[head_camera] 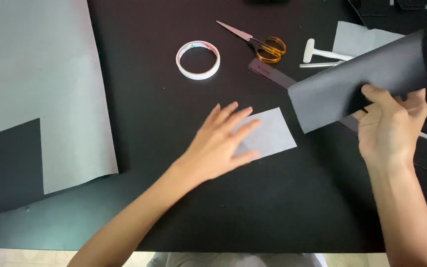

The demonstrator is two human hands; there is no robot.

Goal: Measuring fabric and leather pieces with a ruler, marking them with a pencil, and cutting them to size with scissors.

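The step in hand looks like a fitting or lining-up step: a small grey rectangular piece (pixel 271 133) lies flat on the black worktop (pixel 164 198) at the centre of the frame, and the left hand (pixel 218 143) presses on its left part with fingers spread and flat, grip released, grasping nothing. At right of centre, the right hand (pixel 391 126) holds a dark grey leather-like sheet (pixel 357 81) lifted off the worktop and tilted up to the upper right; its grip is pinched on the sheet's lower edge, thumb in front, fingers behind.

The next move seems to call for keeping the small piece steady while the dark sheet is brought level and squared to it.

Above, at upper centre, lie a roll of white tape (pixel 197 60), scissors with orange handles (pixel 258 42) and a dark ruler (pixel 272 72); a large grey sheet (pixel 35 74) fills the upper left.
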